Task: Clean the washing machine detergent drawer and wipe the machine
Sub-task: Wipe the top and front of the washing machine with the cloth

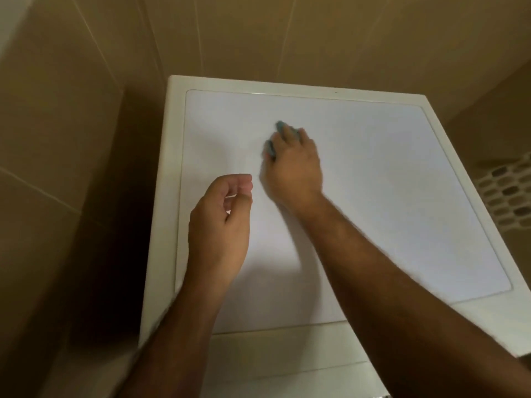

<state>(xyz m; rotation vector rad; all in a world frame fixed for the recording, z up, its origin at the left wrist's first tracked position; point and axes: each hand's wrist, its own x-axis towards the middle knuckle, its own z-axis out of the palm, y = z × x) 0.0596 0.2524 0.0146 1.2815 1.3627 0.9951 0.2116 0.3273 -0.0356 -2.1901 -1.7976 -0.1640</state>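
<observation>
Head view puts the wiping stage underway: the right hand presses a teal cloth onto the washing machine top, mid-panel. The left hand hovers nearby, loosely curled, holding nothing. The detergent drawer is out of sight, so its state can't be judged.

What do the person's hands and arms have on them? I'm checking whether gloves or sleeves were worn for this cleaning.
Nothing is worn that shows. The left hand and right hand are bare, with no gloves, and no rings, watch or wristband can be seen. Both forearms are uncovered to the bottom edge of the picture, with no sleeve cuff in view. The right hand is blurred.
</observation>
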